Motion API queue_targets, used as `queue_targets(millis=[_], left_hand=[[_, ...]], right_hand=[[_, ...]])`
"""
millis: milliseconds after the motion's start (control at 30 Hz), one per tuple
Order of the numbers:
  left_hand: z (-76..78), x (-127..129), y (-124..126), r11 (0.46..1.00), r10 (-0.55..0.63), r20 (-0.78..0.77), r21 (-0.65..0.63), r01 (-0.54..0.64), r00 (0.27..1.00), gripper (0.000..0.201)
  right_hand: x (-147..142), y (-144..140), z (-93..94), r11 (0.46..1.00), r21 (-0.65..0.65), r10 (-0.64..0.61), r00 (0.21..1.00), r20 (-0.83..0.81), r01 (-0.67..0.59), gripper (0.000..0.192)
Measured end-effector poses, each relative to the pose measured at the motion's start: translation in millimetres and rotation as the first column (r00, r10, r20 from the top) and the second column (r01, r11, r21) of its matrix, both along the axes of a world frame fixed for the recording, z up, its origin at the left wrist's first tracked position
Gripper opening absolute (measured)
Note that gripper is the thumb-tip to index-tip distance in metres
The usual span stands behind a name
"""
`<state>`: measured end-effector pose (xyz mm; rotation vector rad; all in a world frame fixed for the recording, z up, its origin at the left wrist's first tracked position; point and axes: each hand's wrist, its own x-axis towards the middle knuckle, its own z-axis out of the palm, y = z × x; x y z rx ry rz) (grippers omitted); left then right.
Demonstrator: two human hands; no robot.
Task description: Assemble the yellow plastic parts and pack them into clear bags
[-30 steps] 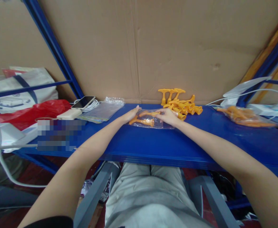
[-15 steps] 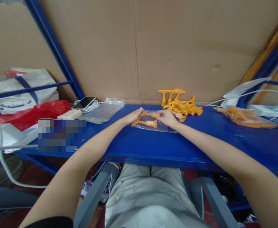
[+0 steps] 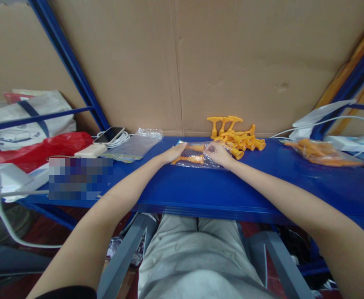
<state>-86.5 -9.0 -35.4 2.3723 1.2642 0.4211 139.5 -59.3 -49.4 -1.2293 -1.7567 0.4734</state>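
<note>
Between my hands, a clear plastic bag [image 3: 184, 165] lies on the blue table with orange plastic pieces [image 3: 193, 159] in it. My left hand [image 3: 174, 153] holds the bag's left end. At the other end, the fingers of my right hand [image 3: 218, 154] are closed on the bag's film; its fingertips are partly hidden. Just behind my right hand is a heap of loose orange plastic pieces [image 3: 240, 140], several of them T-shaped with ribbed stems and flared ends.
A filled clear bag of orange pieces [image 3: 315, 150] lies at the right. To the left are a stack of flat clear bags [image 3: 135, 146], a phone [image 3: 110, 135], a white cable [image 3: 122, 138] and a red plastic bag [image 3: 57, 147]. A cardboard wall [image 3: 182, 74] stands behind the table.
The orange pieces in the bag have shifted and now lie more side by side. My right hand has moved off the piece and onto the bag's film.
</note>
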Motion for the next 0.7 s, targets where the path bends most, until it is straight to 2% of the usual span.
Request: queue_targets(millis=[133,200,333,500,600,700], left_hand=[[4.0,1,-7,0.999,0.04,-0.053,0.017,-0.039,0.998,0.075],[6.1,3,-10,0.999,0.041,-0.075,0.017,-0.039,0.996,0.074],[9.9,5,-15,0.999,0.049,-0.13,0.016,-0.047,0.99,0.074],[13.6,5,-18,0.998,0.055,-0.216,0.033,-0.049,0.975,0.072],[14.8,3,-19,0.998,0.064,-0.267,0.046,-0.053,0.962,0.071],[15.0,3,-20,0.998,0.057,-0.305,0.051,-0.043,0.951,0.07]], right_hand=[[-1,-7,5.1,0.977,-0.089,0.194,0.981,-0.027,-0.195,0.01],[-2,-10,7.1,0.955,-0.148,0.251,0.966,-0.069,-0.259,0.011],[-4,-16,9.3,0.914,-0.25,0.289,0.945,-0.153,-0.32,0.014],[-6,-17,9.1,0.846,-0.328,0.346,0.901,-0.263,-0.421,0.003],[-5,-18,10.9,0.8,-0.365,0.404,0.878,-0.257,-0.476,0.006],[-2,-21,16.0,0.795,-0.383,0.428,0.883,-0.194,-0.47,0.013]])
